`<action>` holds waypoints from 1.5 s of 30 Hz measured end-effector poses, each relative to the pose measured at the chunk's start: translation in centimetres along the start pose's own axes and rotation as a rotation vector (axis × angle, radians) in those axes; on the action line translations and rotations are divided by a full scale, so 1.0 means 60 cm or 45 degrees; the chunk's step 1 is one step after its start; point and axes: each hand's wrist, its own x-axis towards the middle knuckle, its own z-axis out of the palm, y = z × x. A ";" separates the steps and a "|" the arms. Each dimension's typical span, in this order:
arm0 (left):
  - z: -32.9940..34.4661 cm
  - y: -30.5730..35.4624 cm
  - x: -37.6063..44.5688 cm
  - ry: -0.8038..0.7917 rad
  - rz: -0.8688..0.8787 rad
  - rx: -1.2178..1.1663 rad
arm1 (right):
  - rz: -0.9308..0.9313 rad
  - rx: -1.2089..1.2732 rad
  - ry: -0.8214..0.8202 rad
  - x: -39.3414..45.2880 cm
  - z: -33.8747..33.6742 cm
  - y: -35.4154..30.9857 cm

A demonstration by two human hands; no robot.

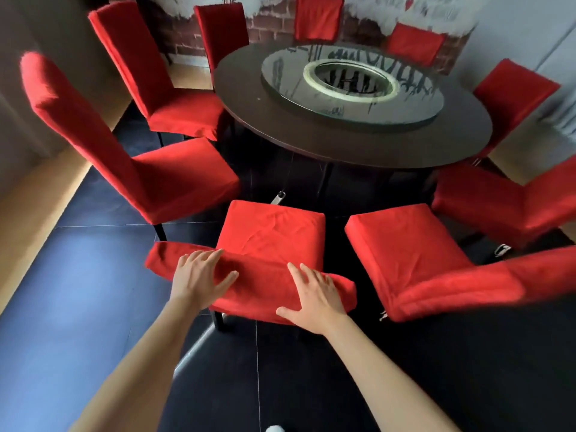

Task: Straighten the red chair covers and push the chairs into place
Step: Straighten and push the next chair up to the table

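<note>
Directly below me stands a red-covered chair (pixel 271 232), its seat wrinkled and pointing toward the round dark table (pixel 249 126). My left hand (pixel 199 275) lies flat with spread fingers on the left part of the chair's backrest top. My right hand (pixel 314 294) lies flat on the right part of the same backrest top. Neither hand grips the cloth. A second red-covered chair (pixel 414 254) stands just to the right, angled toward the table. The near chair's seat front is a short way from the table edge.
Several more red-covered chairs ring the table, among them one at the left (pixel 174 179), one behind it (pixel 174 110) and one at the right (pixel 505 201). A glass turntable (pixel 352 85) sits on the table. The floor is dark tile; a brick-pattern wall is at the back.
</note>
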 end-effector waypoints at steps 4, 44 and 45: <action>0.006 -0.006 0.028 -0.020 0.048 -0.008 | 0.054 -0.002 -0.015 0.008 0.004 0.005; 0.044 -0.045 0.061 0.235 0.394 -0.040 | 0.220 -0.140 0.172 0.036 0.026 -0.011; 0.044 -0.045 0.062 0.248 0.394 -0.043 | 0.214 -0.144 0.171 0.035 0.026 -0.011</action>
